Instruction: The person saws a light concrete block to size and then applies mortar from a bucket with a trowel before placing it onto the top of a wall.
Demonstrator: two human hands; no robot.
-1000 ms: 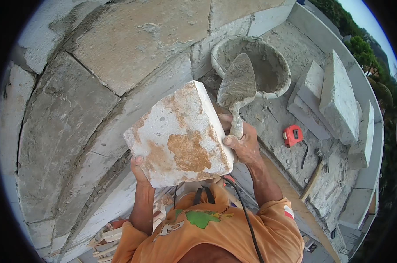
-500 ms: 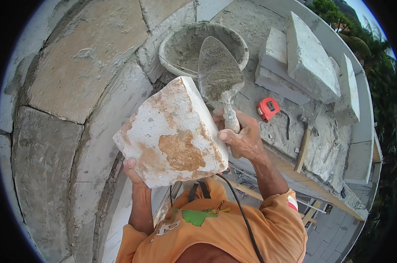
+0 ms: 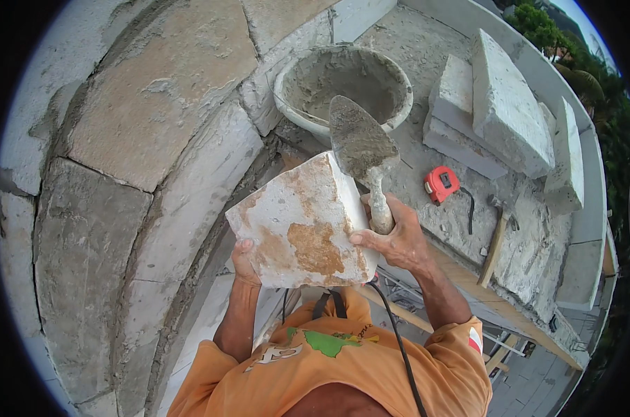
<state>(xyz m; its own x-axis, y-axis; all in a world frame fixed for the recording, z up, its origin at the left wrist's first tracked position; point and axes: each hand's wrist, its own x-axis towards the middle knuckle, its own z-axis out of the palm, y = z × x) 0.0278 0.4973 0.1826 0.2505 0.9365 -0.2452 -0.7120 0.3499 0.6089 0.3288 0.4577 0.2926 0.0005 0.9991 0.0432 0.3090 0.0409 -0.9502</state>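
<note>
Between my hands, in front of my chest, is a white block (image 3: 294, 222) with brown stains on its large face. My left hand (image 3: 244, 263) grips its lower left edge, the thumb on the stained face and the other fingers hidden behind. My right hand (image 3: 398, 233) is wrapped round the handle of a mortar-caked trowel (image 3: 362, 142) and presses against the block's right side, thumb on its edge. The trowel's blade points up, away from me. Just beyond it stands a round tub (image 3: 404, 111) coated inside with grey mortar.
At right, several white blocks (image 3: 513, 104) are stacked on a mortar-strewn ledge. A red tape measure (image 3: 441, 184) and a wooden-handled hammer (image 3: 494, 247) lie nearer. A wall of large stone-like slabs (image 3: 92, 215) curves along the left. Wooden planks (image 3: 468, 278) edge the drop below.
The block and trowel have shifted right and slightly lower in view, both hands moving with them. The block is turned a little differently. My grip is the same.
</note>
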